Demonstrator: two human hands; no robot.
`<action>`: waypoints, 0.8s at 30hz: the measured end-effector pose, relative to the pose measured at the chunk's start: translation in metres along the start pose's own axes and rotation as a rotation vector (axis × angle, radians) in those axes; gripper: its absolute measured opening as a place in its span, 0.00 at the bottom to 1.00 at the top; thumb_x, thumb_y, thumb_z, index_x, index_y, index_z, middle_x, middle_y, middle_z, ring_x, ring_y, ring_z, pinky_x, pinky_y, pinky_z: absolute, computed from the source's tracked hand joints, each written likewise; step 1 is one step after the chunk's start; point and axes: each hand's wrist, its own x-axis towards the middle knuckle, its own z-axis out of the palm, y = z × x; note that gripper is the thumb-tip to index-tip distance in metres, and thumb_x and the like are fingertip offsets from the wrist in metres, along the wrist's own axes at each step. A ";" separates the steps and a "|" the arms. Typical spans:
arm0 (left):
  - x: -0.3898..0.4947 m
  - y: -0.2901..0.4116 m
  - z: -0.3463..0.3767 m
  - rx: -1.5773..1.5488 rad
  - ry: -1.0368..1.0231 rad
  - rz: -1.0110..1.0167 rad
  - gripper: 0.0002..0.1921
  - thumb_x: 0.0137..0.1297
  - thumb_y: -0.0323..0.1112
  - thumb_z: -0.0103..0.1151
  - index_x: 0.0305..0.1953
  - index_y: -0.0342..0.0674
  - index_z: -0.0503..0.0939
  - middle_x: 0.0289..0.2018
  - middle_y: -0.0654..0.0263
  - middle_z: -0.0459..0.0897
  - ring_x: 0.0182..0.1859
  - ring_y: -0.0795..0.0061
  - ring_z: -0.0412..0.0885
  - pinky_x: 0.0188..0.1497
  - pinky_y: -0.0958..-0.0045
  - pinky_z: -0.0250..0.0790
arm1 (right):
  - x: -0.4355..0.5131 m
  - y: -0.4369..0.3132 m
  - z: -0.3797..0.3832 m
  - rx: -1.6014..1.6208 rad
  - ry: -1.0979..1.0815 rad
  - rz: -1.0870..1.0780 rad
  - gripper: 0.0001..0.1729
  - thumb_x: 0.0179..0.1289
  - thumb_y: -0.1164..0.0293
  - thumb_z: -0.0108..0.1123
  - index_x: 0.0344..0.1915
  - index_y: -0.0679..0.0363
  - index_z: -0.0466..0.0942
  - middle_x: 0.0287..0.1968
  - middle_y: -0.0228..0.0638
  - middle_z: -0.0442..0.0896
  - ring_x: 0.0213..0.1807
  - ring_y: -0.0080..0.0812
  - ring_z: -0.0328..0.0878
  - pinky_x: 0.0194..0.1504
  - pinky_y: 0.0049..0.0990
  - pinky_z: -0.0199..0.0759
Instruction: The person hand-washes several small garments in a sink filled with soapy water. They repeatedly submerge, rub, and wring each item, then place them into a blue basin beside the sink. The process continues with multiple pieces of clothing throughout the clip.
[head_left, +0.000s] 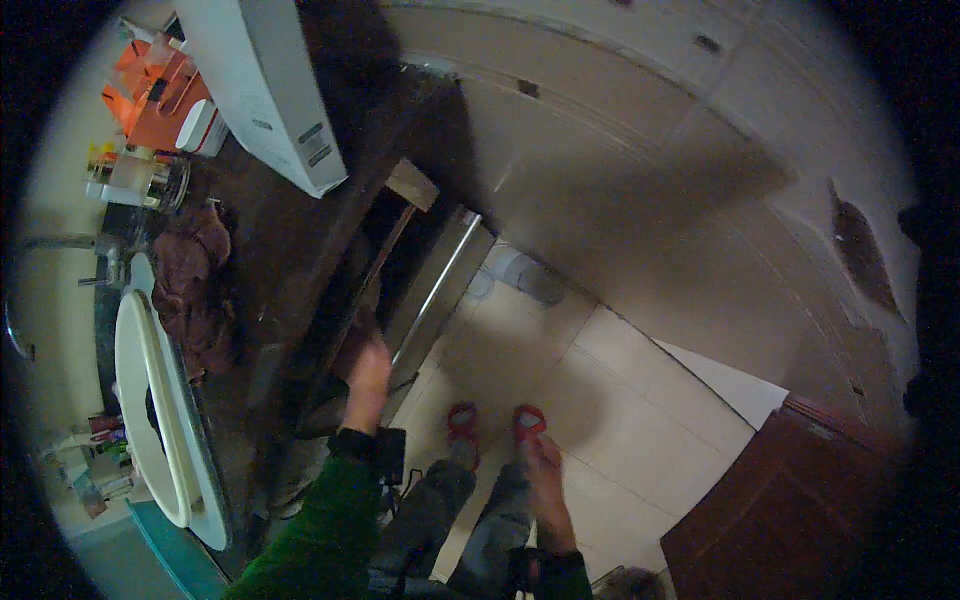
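Note:
My left hand, blurred, reaches towards an open drawer below the dark countertop; whether its fingers hold anything is unclear. A bright metal handle runs along the front of the drawer, and a light brown piece lies at its far end. My right hand hangs above the floor near my feet, seemingly with nothing in it, its fingers blurred. On the countertop lies a crumpled dark reddish cloth, beside a large white basin.
A tall white box, an orange holder and jars stand on the counter. A faucet rises behind the basin. A pale cylindrical object is by the wall. Red-brown wooden furniture stands at lower right.

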 end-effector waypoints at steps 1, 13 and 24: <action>-0.009 0.007 -0.011 0.167 -0.122 -0.011 0.17 0.68 0.38 0.42 0.49 0.33 0.72 0.34 0.50 0.79 0.35 0.51 0.77 0.35 0.59 0.70 | 0.015 -0.001 0.027 -0.126 -0.046 0.060 0.18 0.62 0.59 0.56 0.49 0.54 0.72 0.41 0.28 0.74 0.36 0.18 0.68 0.34 0.19 0.63; -0.015 -0.003 0.037 -0.150 -0.593 -0.481 0.35 0.56 0.59 0.53 0.57 0.37 0.66 0.42 0.45 0.78 0.45 0.47 0.76 0.46 0.58 0.68 | 0.030 -0.009 0.105 -0.068 -0.328 -0.125 0.23 0.62 0.63 0.54 0.55 0.54 0.60 0.37 0.31 0.72 0.33 0.27 0.70 0.26 0.28 0.67; -0.050 0.082 -0.130 -0.622 -0.450 -0.107 0.12 0.49 0.26 0.53 0.37 0.39 0.68 0.27 0.56 0.74 0.29 0.60 0.73 0.31 0.63 0.66 | -0.010 -0.010 0.133 0.020 -0.308 0.011 0.28 0.59 0.62 0.56 0.58 0.54 0.61 0.45 0.33 0.72 0.38 0.29 0.73 0.37 0.28 0.71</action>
